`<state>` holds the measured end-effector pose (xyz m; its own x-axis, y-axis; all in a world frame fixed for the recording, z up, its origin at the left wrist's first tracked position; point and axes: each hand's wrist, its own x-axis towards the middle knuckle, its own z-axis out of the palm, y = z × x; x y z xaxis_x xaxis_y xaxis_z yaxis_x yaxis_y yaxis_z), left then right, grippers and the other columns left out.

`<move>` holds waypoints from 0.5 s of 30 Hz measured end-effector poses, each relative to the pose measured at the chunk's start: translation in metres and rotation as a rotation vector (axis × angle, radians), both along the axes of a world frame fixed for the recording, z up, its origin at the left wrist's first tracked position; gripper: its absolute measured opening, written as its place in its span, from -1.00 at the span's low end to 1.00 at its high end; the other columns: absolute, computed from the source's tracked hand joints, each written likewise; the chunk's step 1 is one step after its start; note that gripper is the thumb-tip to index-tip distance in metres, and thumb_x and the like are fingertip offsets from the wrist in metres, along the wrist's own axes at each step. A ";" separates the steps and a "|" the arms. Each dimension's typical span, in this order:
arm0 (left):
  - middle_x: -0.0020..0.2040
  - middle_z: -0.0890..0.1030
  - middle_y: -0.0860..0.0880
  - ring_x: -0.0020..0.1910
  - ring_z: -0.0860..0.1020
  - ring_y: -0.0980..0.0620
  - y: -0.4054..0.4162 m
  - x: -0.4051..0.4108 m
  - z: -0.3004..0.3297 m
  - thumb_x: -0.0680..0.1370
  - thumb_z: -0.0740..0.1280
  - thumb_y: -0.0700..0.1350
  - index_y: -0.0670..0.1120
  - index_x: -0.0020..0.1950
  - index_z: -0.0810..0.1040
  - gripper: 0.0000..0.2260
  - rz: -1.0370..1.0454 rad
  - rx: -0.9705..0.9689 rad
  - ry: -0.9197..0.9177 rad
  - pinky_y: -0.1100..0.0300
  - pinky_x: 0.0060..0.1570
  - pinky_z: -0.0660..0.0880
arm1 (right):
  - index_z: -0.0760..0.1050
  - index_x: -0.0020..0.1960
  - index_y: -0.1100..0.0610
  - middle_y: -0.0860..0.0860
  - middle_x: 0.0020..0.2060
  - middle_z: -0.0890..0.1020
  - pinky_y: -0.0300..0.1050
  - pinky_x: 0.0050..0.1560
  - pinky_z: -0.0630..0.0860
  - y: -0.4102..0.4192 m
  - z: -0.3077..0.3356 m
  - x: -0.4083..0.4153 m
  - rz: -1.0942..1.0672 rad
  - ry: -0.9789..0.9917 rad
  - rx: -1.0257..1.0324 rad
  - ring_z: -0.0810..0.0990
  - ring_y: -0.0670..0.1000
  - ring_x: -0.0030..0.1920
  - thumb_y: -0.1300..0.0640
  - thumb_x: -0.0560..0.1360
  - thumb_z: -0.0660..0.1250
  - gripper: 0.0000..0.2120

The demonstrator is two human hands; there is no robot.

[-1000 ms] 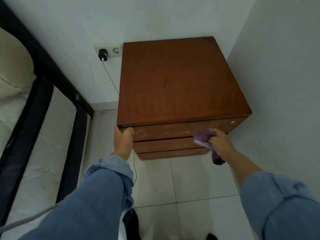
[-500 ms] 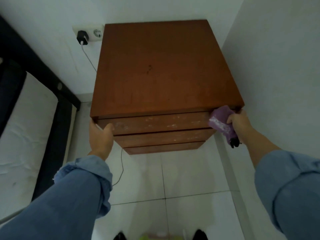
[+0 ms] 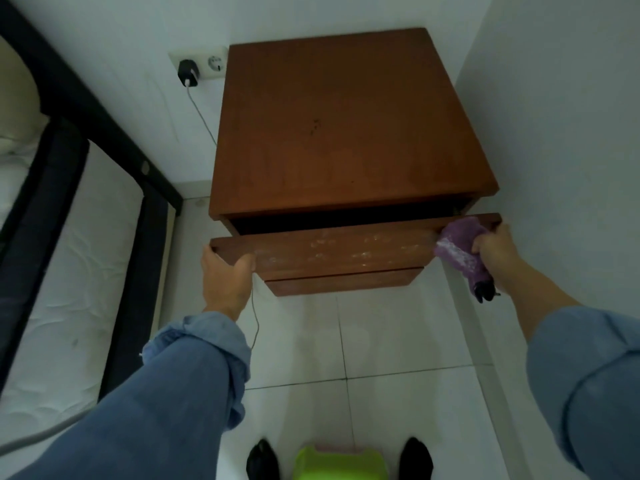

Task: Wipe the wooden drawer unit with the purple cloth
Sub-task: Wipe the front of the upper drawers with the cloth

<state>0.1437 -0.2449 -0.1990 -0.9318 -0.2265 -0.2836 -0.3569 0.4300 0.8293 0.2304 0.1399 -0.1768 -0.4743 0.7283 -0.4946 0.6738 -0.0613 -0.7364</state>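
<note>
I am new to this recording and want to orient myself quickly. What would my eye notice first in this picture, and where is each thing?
The wooden drawer unit in the corner fills the centre, its top drawer pulled partly open, the front marked with pale smudges. The left hand grips the drawer's left end, while the right hand holds the purple cloth at its right end. A black charger sits in the wall socket to the unit's left.

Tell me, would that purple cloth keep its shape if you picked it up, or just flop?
Probably flop: the purple cloth bunches and folds in the right hand, and its tail droops below the fist. It looks light too, since a loose grip holds it against the drawer front.
</note>
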 end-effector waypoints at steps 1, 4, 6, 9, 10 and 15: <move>0.20 0.49 -0.02 0.11 0.52 -0.03 0.000 0.006 0.001 0.26 0.33 0.05 0.08 0.22 0.33 -0.46 -0.002 -0.005 -0.002 -0.14 0.20 0.47 | 0.01 0.52 0.22 0.28 0.35 0.37 0.08 0.08 0.45 -0.002 0.000 0.005 -0.011 0.009 -0.004 0.48 0.24 0.18 0.41 0.45 0.12 -0.33; 0.23 0.47 -0.05 0.14 0.51 -0.05 -0.001 0.021 0.002 0.30 0.33 0.04 0.01 0.30 0.32 -0.42 0.000 -0.028 0.006 -0.11 0.21 0.47 | 0.05 0.51 0.20 0.22 0.21 0.43 0.03 -0.05 0.47 -0.006 0.003 0.019 -0.033 0.032 -0.051 0.46 0.16 0.05 0.36 0.38 0.16 -0.29; 0.25 0.46 -0.07 0.17 0.50 -0.08 -0.001 0.027 0.003 0.29 0.33 0.05 -0.03 0.34 0.30 -0.37 0.004 -0.020 -0.012 -0.11 0.21 0.47 | 0.20 0.40 0.20 0.20 0.09 0.46 -0.03 -0.20 0.47 -0.008 0.007 0.028 -0.035 0.031 -0.104 0.46 0.17 0.01 0.35 0.29 0.17 -0.34; 0.32 0.43 -0.11 0.26 0.47 -0.15 -0.001 0.033 0.004 0.26 0.32 0.15 -0.05 0.41 0.23 -0.25 -0.012 -0.110 0.006 -0.18 0.28 0.41 | 0.39 0.03 0.28 0.18 -0.15 0.47 -0.11 -0.34 0.43 -0.012 0.010 0.041 -0.128 0.052 -0.223 0.48 0.15 -0.23 0.30 0.24 0.18 -0.65; 0.41 0.36 -0.13 0.36 0.39 -0.18 0.001 0.035 0.005 0.31 0.34 0.14 -0.05 0.47 0.16 -0.21 -0.052 -0.188 0.030 -0.23 0.37 0.30 | 0.40 -0.14 0.27 0.17 -0.28 0.44 -0.15 -0.39 0.40 -0.019 0.016 0.045 -0.160 0.062 -0.271 0.43 0.13 -0.34 0.29 0.27 0.17 -0.83; 0.59 0.01 -0.12 0.57 -0.03 -0.07 0.007 0.042 0.010 0.51 0.30 -0.04 -0.17 0.57 -0.05 -0.24 -0.358 -0.638 0.083 -0.14 0.50 -0.10 | 0.36 -0.29 0.19 0.08 -0.41 0.34 -0.16 -0.42 0.32 -0.030 0.036 0.051 -0.164 0.183 -0.379 0.35 0.06 -0.42 0.26 0.29 0.16 -0.98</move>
